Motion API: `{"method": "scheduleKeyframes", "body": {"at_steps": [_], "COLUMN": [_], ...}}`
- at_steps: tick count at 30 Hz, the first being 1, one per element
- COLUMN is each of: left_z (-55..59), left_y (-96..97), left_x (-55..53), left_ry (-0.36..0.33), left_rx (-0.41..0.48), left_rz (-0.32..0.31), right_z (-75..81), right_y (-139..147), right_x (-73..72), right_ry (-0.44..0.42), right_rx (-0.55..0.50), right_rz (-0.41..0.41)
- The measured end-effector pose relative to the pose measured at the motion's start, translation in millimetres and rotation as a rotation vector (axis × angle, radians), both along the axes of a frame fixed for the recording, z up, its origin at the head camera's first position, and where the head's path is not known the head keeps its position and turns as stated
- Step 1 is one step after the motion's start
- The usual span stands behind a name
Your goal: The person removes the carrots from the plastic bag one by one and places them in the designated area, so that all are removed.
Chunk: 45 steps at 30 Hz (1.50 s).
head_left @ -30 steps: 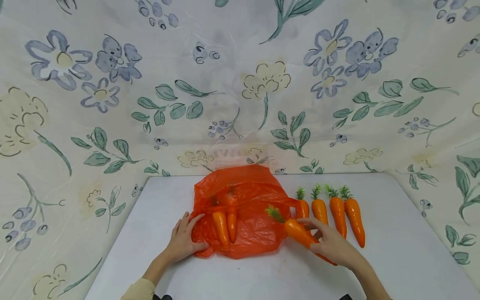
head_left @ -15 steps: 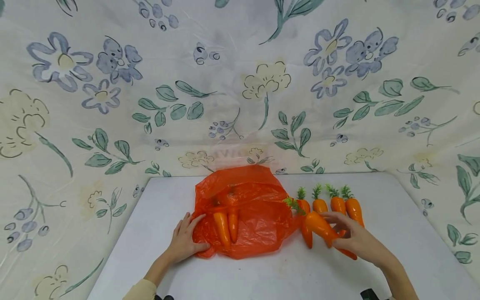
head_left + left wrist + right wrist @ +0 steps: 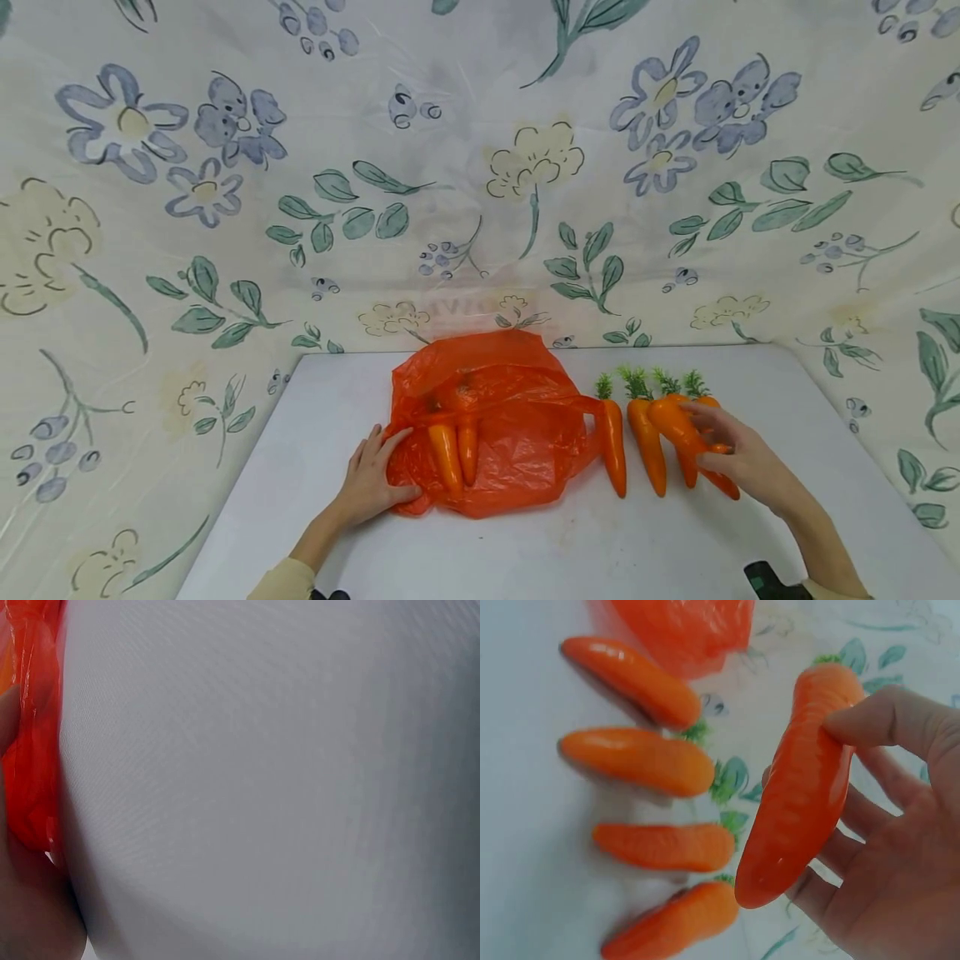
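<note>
My right hand pinches an orange carrot with a green leafy top between thumb and fingers, held above the carrots on the table's right side. In the right wrist view the thumb presses on its thick end. My left hand rests with spread fingers at the left edge of a crumpled red plastic bag. Two carrots show at the bag's opening, their tips pointing toward me. The left wrist view catches only part of that hand beside the red plastic.
Several carrots lie in a row right of the bag: one next to the bag, another beside it, others partly hidden behind the right hand. A white table carries everything. Floral cloth hangs behind and at both sides.
My right hand has carried the held carrot rightward, away from the bag and over the row's right end. The left hand and the bag stay in place.
</note>
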<state>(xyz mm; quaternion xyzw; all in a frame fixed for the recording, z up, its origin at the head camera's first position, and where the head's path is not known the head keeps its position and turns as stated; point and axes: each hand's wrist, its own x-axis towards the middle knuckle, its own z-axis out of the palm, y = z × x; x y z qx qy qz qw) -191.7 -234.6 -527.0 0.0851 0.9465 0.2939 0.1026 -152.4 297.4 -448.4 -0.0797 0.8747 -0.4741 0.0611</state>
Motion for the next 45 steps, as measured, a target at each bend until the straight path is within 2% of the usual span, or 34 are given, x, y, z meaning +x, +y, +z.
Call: {"method": "scheduleKeyframes", "body": {"at_steps": [6, 13, 24, 29, 34, 45], "left_z": [-1.4, -1.5, -0.6, -0.2, -0.2, 0.1], "left_y": [-0.1, 0.6, 0.8, 0.8, -0.2, 0.7], "left_x": [-0.1, 0.5, 0.5, 0.9, 1.0, 0.7], "left_ry": [0.008, 0.028, 0.007, 0.001, 0.000, -0.006], "left_rx": [0.010, 0.004, -0.001, -0.002, -0.005, -0.003], "left_rz": [-0.001, -0.013, -0.003, 0.000, 0.002, 0.007], "right_z": [-8.8, -16.4, -38.9, -40.8, -44.5, -50.9], "right_y": [16.7, 30.8, 44.5, 48.0, 53.3, 60.4], "right_x": [-4.2, -13.4, -21.4, -17.8, -16.3, -20.2], "right_ry": [0.002, -0.028, -0.028, -0.046, -0.102, -0.189], "right_rx": [0.033, 0.066, 0.057, 0.096, 0.118, 0.140], "right_rz": [-0.062, -0.200, -0.391, -0.390, -0.403, -0.406]}}
